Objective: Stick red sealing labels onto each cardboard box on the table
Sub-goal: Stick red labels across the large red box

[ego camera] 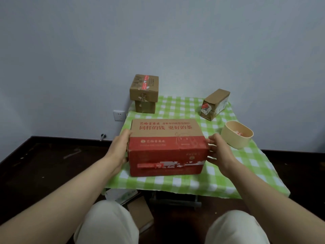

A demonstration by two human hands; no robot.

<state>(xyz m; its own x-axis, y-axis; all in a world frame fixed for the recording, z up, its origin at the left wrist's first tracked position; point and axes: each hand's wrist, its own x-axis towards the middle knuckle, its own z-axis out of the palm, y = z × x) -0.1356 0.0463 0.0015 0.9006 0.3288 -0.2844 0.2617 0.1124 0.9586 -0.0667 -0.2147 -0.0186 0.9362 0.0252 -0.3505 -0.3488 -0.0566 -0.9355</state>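
Large box (167, 138) at centre of bench (246, 173), toward near edge. Left grip (119, 148) flat against its left end, right grip (219, 152) touching its right end. Far left corner: upper box (144, 87) stacked on lower box (145, 106). Far right: small box (215, 104), askew, well apart from the stack. Tub (236, 136) right of large box, just beyond right grip, with something small inside, possibly labels. Cardboard pieces (140, 210) on floor under near edge. Wall socket (119, 115) left of bench.
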